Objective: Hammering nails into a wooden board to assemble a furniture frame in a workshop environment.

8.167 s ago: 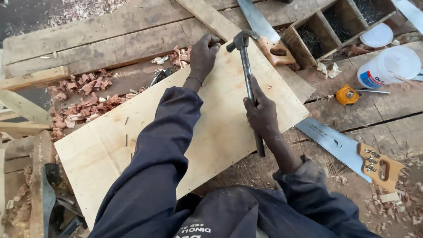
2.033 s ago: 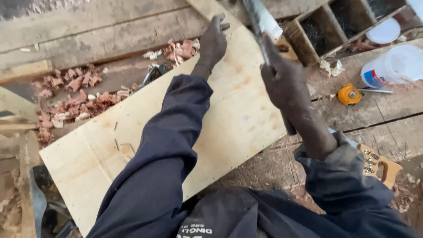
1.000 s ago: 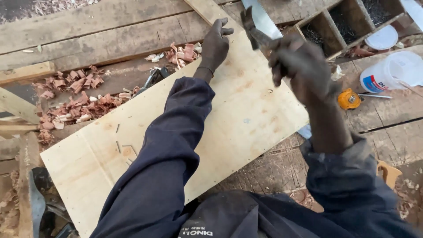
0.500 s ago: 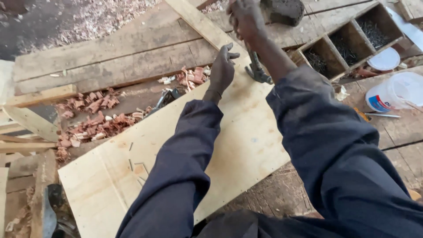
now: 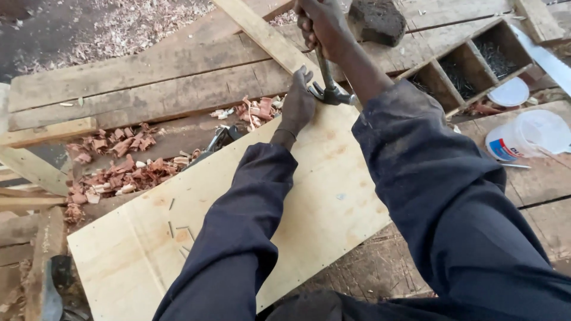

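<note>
A pale plywood board (image 5: 321, 196) lies slantwise across the rough plank workbench. My left hand (image 5: 297, 101) presses on the board's far edge, fingers spread beside the hammer head. My right hand (image 5: 321, 27) is closed around the handle of a claw hammer (image 5: 330, 89), held upright with the steel head down at the board's far edge, right next to my left fingers. Both arms wear dark blue sleeves. Several loose nails (image 5: 178, 229) lie on the board's near left part.
Reddish wood shavings (image 5: 119, 169) are heaped left of the board. A long batten (image 5: 262, 35) runs diagonally at the back. A compartmented wooden nail box (image 5: 476, 59), a white lid (image 5: 507, 92), a white plastic tub (image 5: 526, 137) and a dark block (image 5: 377, 21) sit to the right.
My right hand has swung the hammer from a raised hold to head-down at the board's far edge, with the handle upright. My left hand has stayed at that edge. The view has shifted right.
</note>
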